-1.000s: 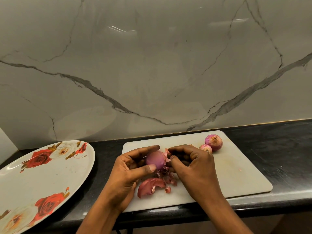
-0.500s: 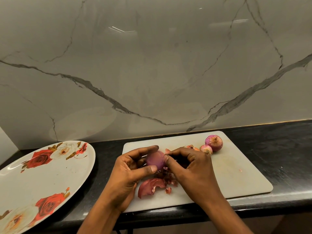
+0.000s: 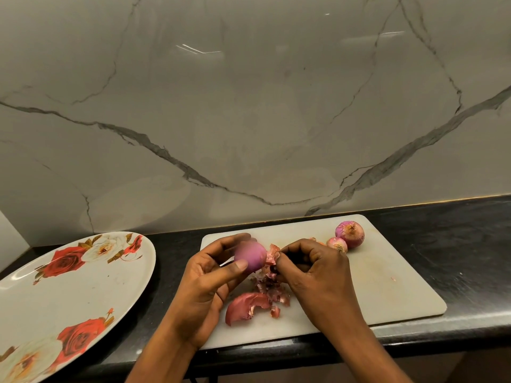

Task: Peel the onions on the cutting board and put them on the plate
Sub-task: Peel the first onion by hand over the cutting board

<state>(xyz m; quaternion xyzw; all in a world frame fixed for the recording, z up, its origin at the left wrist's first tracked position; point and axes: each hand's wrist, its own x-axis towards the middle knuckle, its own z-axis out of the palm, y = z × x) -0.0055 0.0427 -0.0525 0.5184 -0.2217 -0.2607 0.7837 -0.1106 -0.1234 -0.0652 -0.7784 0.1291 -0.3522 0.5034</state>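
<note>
- Two hands were over the white cutting board [image 3: 387, 294]: my left hand [image 3: 210, 283] gripped a mostly bare purple onion [image 3: 253, 255] between thumb and fingers, held just above the board.
- My right hand [image 3: 318, 275] pinched a flap of skin [image 3: 272, 254] at that onion's right side.
- Loose peelings [image 3: 249, 306] lay on the board beneath my hands.
- A larger unpeeled onion [image 3: 350, 234] and a smaller one [image 3: 337, 244] sat side by side near the board's far edge.
- The rose-patterned plate [image 3: 83, 294] stood left of the board on the black counter [image 3: 456, 244].
</note>
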